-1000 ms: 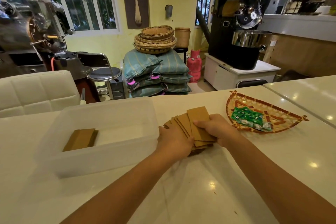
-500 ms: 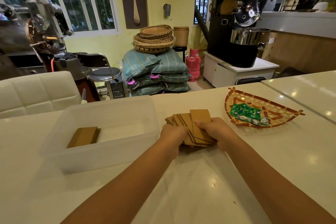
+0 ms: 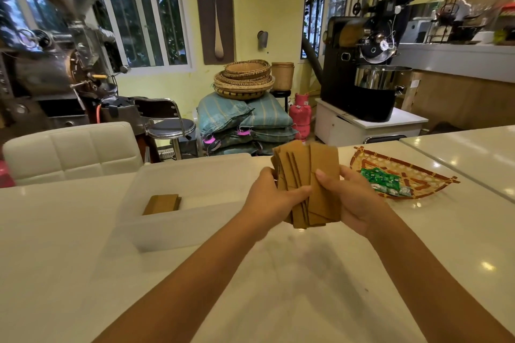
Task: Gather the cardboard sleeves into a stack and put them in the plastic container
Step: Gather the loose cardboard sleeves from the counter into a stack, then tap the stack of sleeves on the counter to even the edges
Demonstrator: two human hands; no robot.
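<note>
Both hands, left hand [image 3: 269, 198] and right hand [image 3: 352, 198], clasp the fanned cardboard sleeves [image 3: 309, 184] above the table [image 3: 306, 273].

Both forearms are bare to the frame's edge, no sleeves showing. The left hand [image 3: 267, 198] and right hand [image 3: 354, 200] wear no gloves, fingers [image 3: 324, 177] ringless.
</note>
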